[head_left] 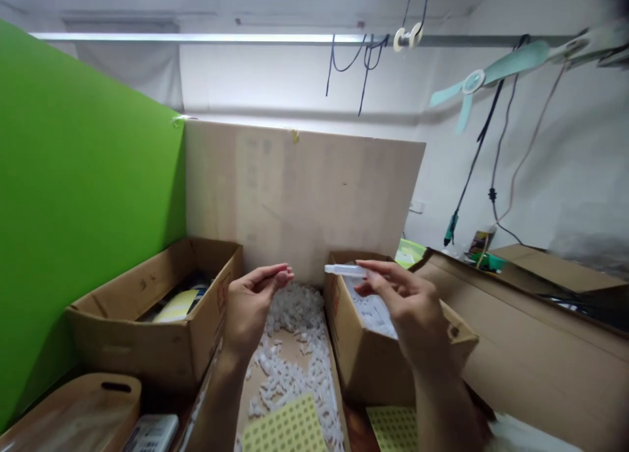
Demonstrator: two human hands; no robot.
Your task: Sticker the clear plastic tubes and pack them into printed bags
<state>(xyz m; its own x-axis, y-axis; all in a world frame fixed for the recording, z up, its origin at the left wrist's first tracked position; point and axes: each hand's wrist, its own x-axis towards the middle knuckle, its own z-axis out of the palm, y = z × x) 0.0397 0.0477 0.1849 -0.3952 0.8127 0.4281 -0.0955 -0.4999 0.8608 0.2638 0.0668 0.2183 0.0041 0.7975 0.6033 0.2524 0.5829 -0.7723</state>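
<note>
My right hand (405,298) pinches a slim, whitish, translucent plastic piece (344,269) between thumb and fingers, its free end pointing left. To its left, my left hand (253,301) is closed in a pinch; a tiny pale bit may show at the fingertips, too small to name. Below and between the hands, many small white plastic parts (304,367) lie scattered in a shallow cardboard tray (289,347). A yellow sheet of round dots (287,429) rests at the tray's near end. Under my right hand stands a cardboard box (373,360) with whitish pieces inside.
An open cardboard box (142,337) at left holds yellow sheets. A tan tray (83,406) and a white box (154,432) sit nearer. Behind rises a cardboard panel (304,190), with a green panel (88,177) at left. A fan (474,82) hangs upper right.
</note>
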